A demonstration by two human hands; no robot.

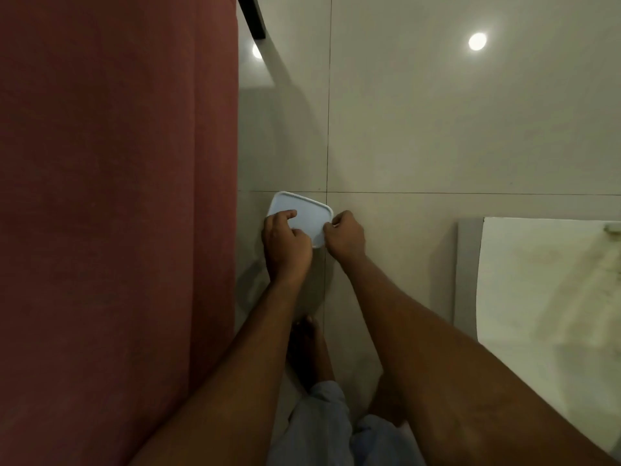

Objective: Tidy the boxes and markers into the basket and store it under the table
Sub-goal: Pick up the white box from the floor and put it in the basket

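A white rounded-square box [307, 213] with a flat lid is held low over the tiled floor, just right of the red cloth. My left hand [285, 243] grips its left side, fingers curled over the lid. At the box's right corner, my right hand [344, 235] pinches the edge. Both arms reach down from the lower frame. No basket or markers are in view.
A red cloth [117, 213] hangs down the whole left side. Pale glossy floor tiles [453, 112] reflect ceiling lights. A white surface with a grey edge [537, 280] sits at right. A dark leg [253, 15] shows at top. My bare feet [309, 351] stand below.
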